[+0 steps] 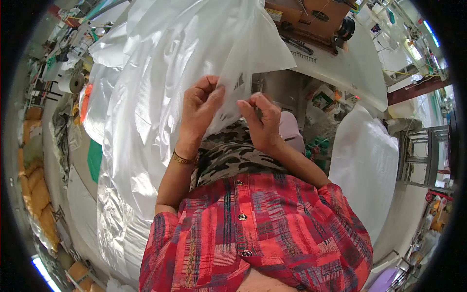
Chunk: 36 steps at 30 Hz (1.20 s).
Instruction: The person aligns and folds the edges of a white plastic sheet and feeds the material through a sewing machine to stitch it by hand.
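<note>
A large translucent white plastic sheet [160, 73] drapes over the table and hangs down on the left side of my lap. My left hand [200, 104] is closed in a pinch at the sheet's near edge, thumb against curled fingers. Just right of it, my right hand [263, 119] has its fingers curled in toward the thumb. Whatever it holds, if anything, is too small to make out. Thin, see-through plastic lies between and behind the two hands. A brown sewing machine [311, 22] stands on the table beyond them.
Tweezers or a similar dark tool [297, 45] lie by the machine on the white tabletop [350, 78]. Another white sheet [365, 151] hangs at the right. A metal rack [421, 155] stands farther right. A thread cone [73, 82] and orange cloth [86, 102] are at the left.
</note>
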Each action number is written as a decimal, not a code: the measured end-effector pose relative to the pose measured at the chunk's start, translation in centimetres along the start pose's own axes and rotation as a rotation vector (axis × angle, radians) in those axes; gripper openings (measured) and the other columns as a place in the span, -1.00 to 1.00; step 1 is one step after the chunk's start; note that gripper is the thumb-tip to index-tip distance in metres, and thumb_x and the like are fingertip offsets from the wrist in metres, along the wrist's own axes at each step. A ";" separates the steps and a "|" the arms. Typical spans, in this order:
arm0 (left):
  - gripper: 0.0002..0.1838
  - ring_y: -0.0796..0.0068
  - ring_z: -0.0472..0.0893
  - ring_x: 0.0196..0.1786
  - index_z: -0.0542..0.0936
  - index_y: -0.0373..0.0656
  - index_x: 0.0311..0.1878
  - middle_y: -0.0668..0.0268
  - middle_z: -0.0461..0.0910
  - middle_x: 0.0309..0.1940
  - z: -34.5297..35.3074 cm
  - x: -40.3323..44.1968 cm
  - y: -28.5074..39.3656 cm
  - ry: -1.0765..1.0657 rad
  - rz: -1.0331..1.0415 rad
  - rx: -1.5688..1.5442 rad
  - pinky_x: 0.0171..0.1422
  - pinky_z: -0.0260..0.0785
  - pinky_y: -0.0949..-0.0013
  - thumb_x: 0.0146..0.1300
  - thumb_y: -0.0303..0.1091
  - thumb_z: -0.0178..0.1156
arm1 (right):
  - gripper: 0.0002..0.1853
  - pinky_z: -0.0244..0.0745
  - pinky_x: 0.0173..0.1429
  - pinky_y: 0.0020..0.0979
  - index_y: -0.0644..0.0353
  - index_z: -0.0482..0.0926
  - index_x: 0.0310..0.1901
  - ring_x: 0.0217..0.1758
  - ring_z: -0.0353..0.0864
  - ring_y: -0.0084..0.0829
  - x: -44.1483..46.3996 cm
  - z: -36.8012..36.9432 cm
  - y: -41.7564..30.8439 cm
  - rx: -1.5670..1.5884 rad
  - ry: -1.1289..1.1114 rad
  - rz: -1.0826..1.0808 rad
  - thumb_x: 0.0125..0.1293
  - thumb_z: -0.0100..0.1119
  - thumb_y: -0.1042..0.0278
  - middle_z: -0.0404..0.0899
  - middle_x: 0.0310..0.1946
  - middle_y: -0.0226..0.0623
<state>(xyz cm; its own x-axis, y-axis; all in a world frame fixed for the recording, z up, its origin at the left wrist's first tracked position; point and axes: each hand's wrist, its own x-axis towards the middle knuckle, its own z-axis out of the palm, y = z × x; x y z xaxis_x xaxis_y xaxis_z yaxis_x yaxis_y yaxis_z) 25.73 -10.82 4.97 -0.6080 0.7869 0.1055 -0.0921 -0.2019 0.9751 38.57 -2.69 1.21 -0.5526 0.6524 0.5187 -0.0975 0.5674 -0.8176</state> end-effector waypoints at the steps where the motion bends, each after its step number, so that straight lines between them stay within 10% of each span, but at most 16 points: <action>1: -0.96 0.83 0.37 -0.37 0.57 -0.28 -0.21 0.57 0.46 -0.40 0.2 0.3 0.0 -0.034 0.018 0.017 -0.31 0.24 0.68 0.33 -0.55 0.16 | -0.79 0.32 -0.25 -0.30 0.27 0.48 -0.42 -0.47 0.46 -0.22 0.1 0.1 -0.3 0.001 -0.003 -0.030 0.29 0.21 0.35 0.44 -0.59 -0.20; 7: -0.86 0.83 0.35 -0.41 0.57 -0.33 -0.10 0.55 0.48 -0.44 -0.9 1.5 -2.3 -0.119 0.256 0.413 -0.36 0.22 0.64 0.32 -0.49 0.19 | -0.86 0.35 -0.18 -0.15 0.21 0.48 -0.40 -0.44 0.52 -0.05 0.4 0.9 -0.2 -0.134 -0.140 -0.206 0.25 0.19 0.37 0.49 -0.59 -0.17; 17: -0.76 0.78 0.26 -0.50 0.55 -0.38 -0.19 0.57 0.34 -0.60 0.2 3.9 -2.0 -0.136 0.019 0.558 -0.44 0.16 0.57 0.32 -0.34 0.23 | -0.86 0.36 -0.22 -0.21 0.28 0.47 -0.40 -0.43 0.50 -0.01 0.5 0.7 -0.4 -0.215 -0.235 -0.310 0.22 0.21 0.42 0.50 -0.49 -0.08; 20: -0.79 0.80 0.26 -0.50 0.57 -0.33 -0.29 0.61 0.33 -0.61 0.4 4.6 -3.0 -0.070 0.174 0.465 -0.45 0.14 0.56 0.31 -0.33 0.25 | -0.84 0.40 -0.22 -0.30 0.25 0.46 -0.37 -0.42 0.54 -0.22 0.0 -0.5 2.1 -0.179 -0.214 -0.224 0.28 0.21 0.38 0.52 -0.51 -0.18; 23: -0.83 0.78 0.36 -0.47 0.61 -0.30 -0.31 0.57 0.45 -0.56 0.2 4.4 -3.0 -0.070 -0.025 0.031 -0.42 0.21 0.56 0.28 -0.37 0.26 | -0.85 0.42 -0.21 -0.41 0.22 0.47 -0.24 -0.32 0.54 -0.50 0.2 -1.0 5.3 0.254 0.200 0.381 0.34 0.20 0.35 0.53 -0.46 -0.36; 29: -0.76 0.61 0.61 -0.23 0.63 -0.32 -0.03 0.34 0.67 -0.22 0.6 4.5 -1.9 -0.116 -0.145 -0.217 -0.06 0.46 0.53 0.25 -0.47 0.24 | -0.80 0.40 -0.15 -0.56 0.24 0.42 -0.07 -0.29 0.48 -0.63 4.7 -1.1 6.6 0.523 0.471 0.058 0.37 0.17 0.39 0.52 -0.31 -0.42; 32: -0.74 0.69 0.59 -0.25 0.64 -0.35 -0.04 0.35 0.68 -0.24 0.6 4.6 -1.6 -0.100 -0.092 -0.238 -0.13 0.45 0.58 0.22 -0.45 0.25 | -0.86 0.37 -0.26 -0.48 0.23 0.47 -0.20 -0.33 0.44 -0.62 5.8 -1.2 5.3 0.168 0.440 0.050 0.29 0.22 0.44 0.50 -0.33 -0.35; 36: -0.73 0.69 0.58 -0.23 0.62 -0.37 -0.02 0.34 0.67 -0.22 0.9 4.6 -1.6 -0.138 -0.017 -0.140 -0.10 0.44 0.59 0.23 -0.48 0.21 | -0.86 0.44 -0.24 -0.30 0.23 0.49 -0.18 -0.33 0.54 -0.23 7.1 -0.7 2.9 -0.180 0.190 -0.351 0.24 0.20 0.51 0.51 -0.34 -0.19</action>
<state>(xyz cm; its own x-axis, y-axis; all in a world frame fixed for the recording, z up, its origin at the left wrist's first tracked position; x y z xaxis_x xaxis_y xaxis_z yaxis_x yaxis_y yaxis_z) 23.77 -6.36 4.07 -0.4924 0.8614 0.1244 -0.2159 -0.2594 0.9413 34.90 3.92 2.70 -0.3478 0.4761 0.8077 -0.0972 0.8385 -0.5361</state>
